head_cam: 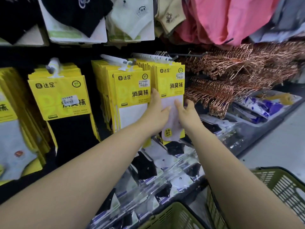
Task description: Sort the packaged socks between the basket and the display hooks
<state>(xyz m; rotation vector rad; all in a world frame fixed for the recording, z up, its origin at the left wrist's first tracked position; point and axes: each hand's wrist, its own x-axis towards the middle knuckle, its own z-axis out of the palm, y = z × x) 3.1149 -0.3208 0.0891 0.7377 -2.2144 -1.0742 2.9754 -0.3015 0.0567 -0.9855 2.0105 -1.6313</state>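
Observation:
Yellow packs of white socks (171, 83) hang in a stack on a display hook (153, 56) at the middle of the rack. My left hand (156, 113) lies on the front pack's lower left, fingers spread, thumb up along its edge. My right hand (186, 111) holds the pack's right side, fingers on its face and thumb behind the edge. Another yellow stack of white socks (132, 95) hangs just left, and a stack with black socks (61, 96) further left. A green basket (280, 184) stands at lower right, its inside hidden.
Copper wire hangers (239, 75) pile on hooks to the right. Clear-bagged black and white socks (165, 171) lie on the sloped shelf below my arms. Pink garments (222, 19) and more sock packs (77, 19) hang above. Grey floor (280, 138) lies at right.

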